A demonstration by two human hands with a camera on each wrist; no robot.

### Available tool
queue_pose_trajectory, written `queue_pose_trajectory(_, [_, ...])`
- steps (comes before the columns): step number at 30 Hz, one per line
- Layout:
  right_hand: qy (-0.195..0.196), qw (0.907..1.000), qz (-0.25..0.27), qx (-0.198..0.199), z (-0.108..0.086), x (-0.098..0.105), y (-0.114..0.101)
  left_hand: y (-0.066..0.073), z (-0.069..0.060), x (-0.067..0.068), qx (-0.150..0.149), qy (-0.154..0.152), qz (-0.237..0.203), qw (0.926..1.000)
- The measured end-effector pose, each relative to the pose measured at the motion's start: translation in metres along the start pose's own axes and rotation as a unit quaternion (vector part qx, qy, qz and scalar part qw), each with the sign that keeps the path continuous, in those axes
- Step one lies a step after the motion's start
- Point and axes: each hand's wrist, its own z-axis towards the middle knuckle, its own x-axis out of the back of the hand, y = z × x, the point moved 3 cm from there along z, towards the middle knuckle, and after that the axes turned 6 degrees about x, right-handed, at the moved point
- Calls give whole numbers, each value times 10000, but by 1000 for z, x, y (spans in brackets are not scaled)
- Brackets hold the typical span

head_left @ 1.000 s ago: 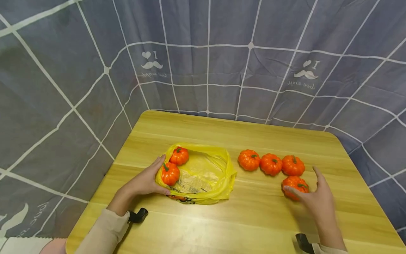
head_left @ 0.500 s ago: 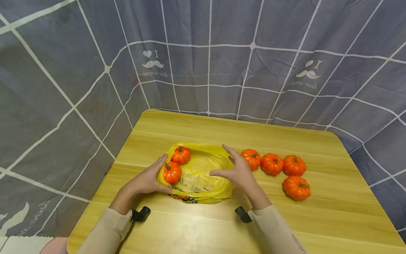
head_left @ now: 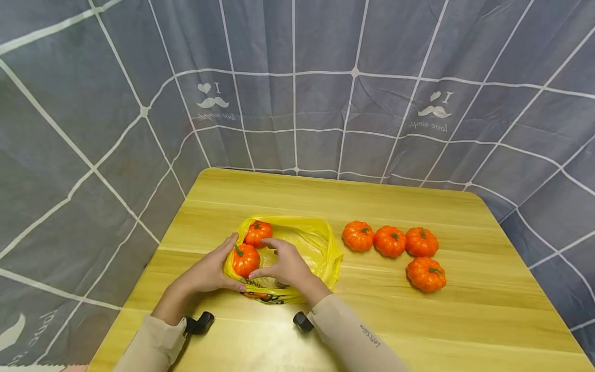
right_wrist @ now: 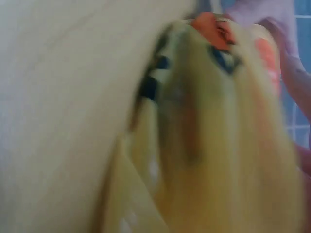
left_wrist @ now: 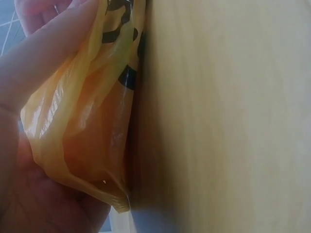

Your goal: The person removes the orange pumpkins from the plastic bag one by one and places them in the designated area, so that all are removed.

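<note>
A yellow plastic bag (head_left: 321,232) lies on the table with its mouth spread upward. Inside its left part are two small orange pumpkins, a rear pumpkin (head_left: 258,234) and a front pumpkin (head_left: 245,260), both with green stems. My left hand (head_left: 211,268) holds the bag's left side, its thumb along the front; the left wrist view shows the thin plastic (left_wrist: 92,121) between thumb and palm. My right hand (head_left: 285,263) reaches into the bag, thumb and fingers apart beside the pumpkins. Whether it touches them is unclear. The right wrist view of the bag (right_wrist: 218,145) is blurred.
To the right of the bag, a row of three pumpkins (head_left: 390,242) sits on the wooden table (head_left: 372,320). One more pumpkin (head_left: 426,274) lies in front of the row's right end. A grey curtain (head_left: 325,103) with white lines stands behind and at the left.
My right hand has moved left from beside the front-right pumpkin, over the bag's right rim, into the bag near the two pumpkins. The left hand stays on the bag.
</note>
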Motion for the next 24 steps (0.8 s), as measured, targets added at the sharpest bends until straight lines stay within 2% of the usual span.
queue_pose_trajectory(6, [-24,9999,-113,-74,2,-18,5,0,2,-4,-103,-48,-164,9998])
queue_pose_trajectory(12, [106,9994,311,-113,2,-29,7,-1,2,-7,-81,-70,-208,9997])
queue_pose_trajectory(19, [196,9976,662,-111,1,-28,3,-1,0,-6,-46,-29,-205,9998])
queue_pose_trajectory(24, [131,9946,973,-347,-2,-17,-1,-1,-2,-2,-23,-26,-155,9999])
